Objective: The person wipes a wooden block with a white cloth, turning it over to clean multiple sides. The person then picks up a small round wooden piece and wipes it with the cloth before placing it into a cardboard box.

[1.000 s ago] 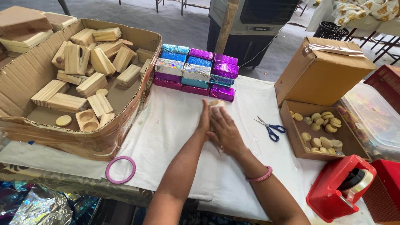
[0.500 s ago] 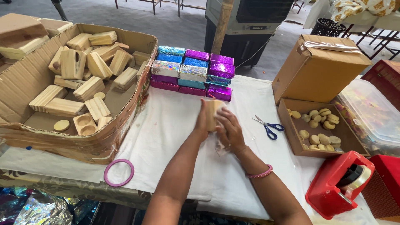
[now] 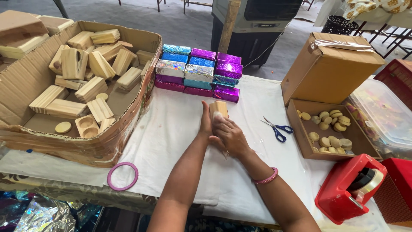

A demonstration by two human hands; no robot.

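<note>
**Wooden block held upright between both hands**

The wooden block (image 3: 219, 108) stands on end above the white-covered tabletop (image 3: 171, 129), its top rising clear of the fingers. The left hand (image 3: 206, 122) lies flat against the block's left side, fingers together and pointing up. The right hand (image 3: 229, 135) wraps the block's lower front, fingers (image 3: 219, 117) curled and clamped on it.

Beyond the fingertips sits a stack of foil-wrapped blocks (image 3: 199, 73) in blue, silver and purple. Right of the fingers, blue-handled scissors (image 3: 278, 129) lie near an open carton of round wooden discs (image 3: 328, 129). Left of the fingers is a large cardboard box of bare wooden blocks (image 3: 81, 77); a pink ring (image 3: 122, 176) lies nearer the body, and a red tape dispenser (image 3: 349, 189) at the right.
</note>
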